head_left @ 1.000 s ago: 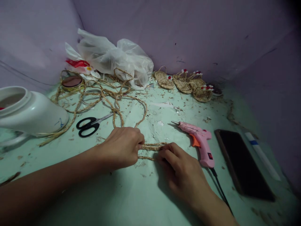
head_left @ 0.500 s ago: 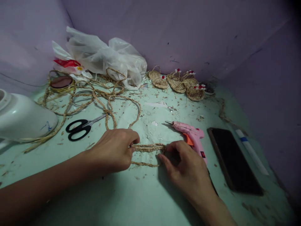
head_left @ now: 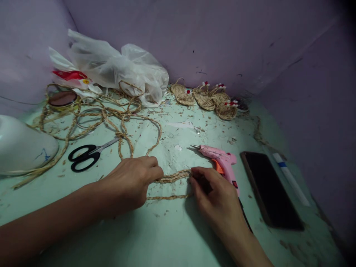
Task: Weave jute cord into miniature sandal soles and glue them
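Between my two hands runs a flat bundle of braided straw cord (head_left: 174, 177), its strands lying side by side. My left hand (head_left: 136, 180) is closed on the bundle's left end, fingers curled downward. At the other end my right hand (head_left: 213, 189) pinches the cord between thumb and fingertips. A single strand lies apart, nearer to me, passing from under the left hand toward the right. More of the same cord leads from behind my left hand to a loose tangle (head_left: 126, 116) farther back. The cord ends inside my fingers are hidden.
Black-handled scissors (head_left: 86, 157) lie left, near a white plastic bottle (head_left: 25, 144). A pink glue gun (head_left: 219, 155), a dark phone (head_left: 271, 189) and a white marker (head_left: 290, 178) lie right. Behind are a plastic bag (head_left: 119, 70) and woven straw pieces (head_left: 204, 98) with beads.
My right hand has closed its fingertips into a pinch on the cord's right end. My left hand still grips the other end. The whole view has shifted slightly, moving things leftward.
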A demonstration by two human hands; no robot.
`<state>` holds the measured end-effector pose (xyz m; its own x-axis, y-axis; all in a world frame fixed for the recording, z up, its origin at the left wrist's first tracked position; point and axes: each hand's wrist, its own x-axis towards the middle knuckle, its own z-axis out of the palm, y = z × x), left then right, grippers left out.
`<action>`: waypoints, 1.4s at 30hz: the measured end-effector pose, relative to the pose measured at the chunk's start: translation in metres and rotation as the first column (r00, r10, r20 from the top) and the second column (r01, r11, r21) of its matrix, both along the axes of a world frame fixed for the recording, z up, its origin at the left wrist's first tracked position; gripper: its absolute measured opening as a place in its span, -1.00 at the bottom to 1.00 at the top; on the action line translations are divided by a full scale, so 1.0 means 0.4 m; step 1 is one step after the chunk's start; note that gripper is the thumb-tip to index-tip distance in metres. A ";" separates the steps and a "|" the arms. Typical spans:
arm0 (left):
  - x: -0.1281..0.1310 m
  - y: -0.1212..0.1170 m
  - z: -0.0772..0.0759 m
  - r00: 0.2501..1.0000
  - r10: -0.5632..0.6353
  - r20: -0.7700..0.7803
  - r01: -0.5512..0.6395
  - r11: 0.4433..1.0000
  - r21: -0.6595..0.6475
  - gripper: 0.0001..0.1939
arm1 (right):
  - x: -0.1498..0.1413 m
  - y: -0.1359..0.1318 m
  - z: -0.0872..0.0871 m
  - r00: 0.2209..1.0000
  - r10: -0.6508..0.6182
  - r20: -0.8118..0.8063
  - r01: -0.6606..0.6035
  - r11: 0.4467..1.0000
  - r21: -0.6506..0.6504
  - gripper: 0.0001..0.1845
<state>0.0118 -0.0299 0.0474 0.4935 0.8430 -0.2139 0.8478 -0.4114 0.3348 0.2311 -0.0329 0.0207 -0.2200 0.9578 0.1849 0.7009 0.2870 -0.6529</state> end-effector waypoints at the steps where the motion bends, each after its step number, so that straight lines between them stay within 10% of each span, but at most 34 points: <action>1: 0.000 0.000 0.001 1.000 -0.005 0.003 0.005 1.000 0.001 -0.74 | -0.001 0.000 -0.003 1.000 -0.004 -0.020 0.004 1.000 0.012 -0.83; 24: -0.012 0.004 0.001 0.977 -0.202 -0.065 0.207 0.975 0.086 -0.61 | -0.012 -0.008 -0.018 0.975 -0.219 0.042 0.209 0.963 0.169 -0.84; 42: 0.000 0.009 0.019 0.997 0.044 -0.056 -0.052 0.986 -0.158 -0.85 | -0.018 -0.031 0.032 0.947 0.299 0.119 -0.317 0.931 0.184 -0.94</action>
